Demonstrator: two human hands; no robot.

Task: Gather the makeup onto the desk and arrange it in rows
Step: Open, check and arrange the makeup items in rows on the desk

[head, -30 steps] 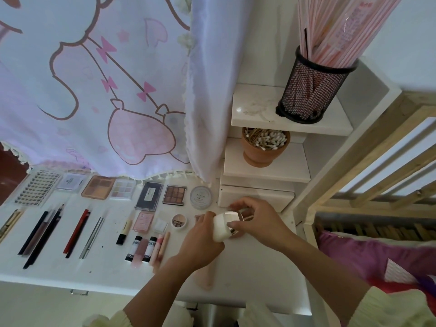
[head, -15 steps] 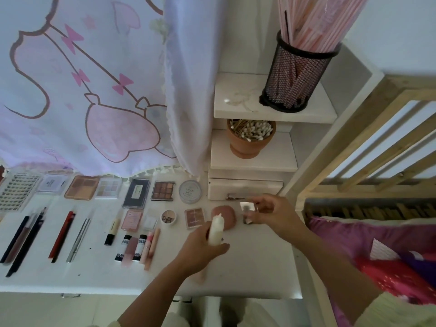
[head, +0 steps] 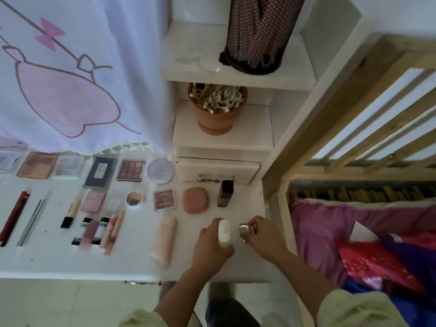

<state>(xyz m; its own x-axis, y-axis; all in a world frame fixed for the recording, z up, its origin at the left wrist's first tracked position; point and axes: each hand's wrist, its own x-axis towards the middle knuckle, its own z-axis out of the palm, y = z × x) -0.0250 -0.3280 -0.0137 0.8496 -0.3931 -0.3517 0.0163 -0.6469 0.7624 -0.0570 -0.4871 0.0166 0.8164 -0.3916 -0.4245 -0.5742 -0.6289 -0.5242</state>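
We note: mesh holder (head: 257, 36) cut off at top; leftmost palette (head: 7, 160) cropped; pink tube (head: 165, 241) blurred; silver obj. (head: 243, 228) in right hand (head: 262, 234) too small to ID.

A terracotta pot (head: 218, 120) of cotton swabs (head: 219, 100) sits on a shelf (head: 256, 134), a black mesh holder (head: 257, 36) on the one above. A cartoon-printed curtain (head: 82, 79) hangs left, a wooden bed frame (head: 335, 114) right.
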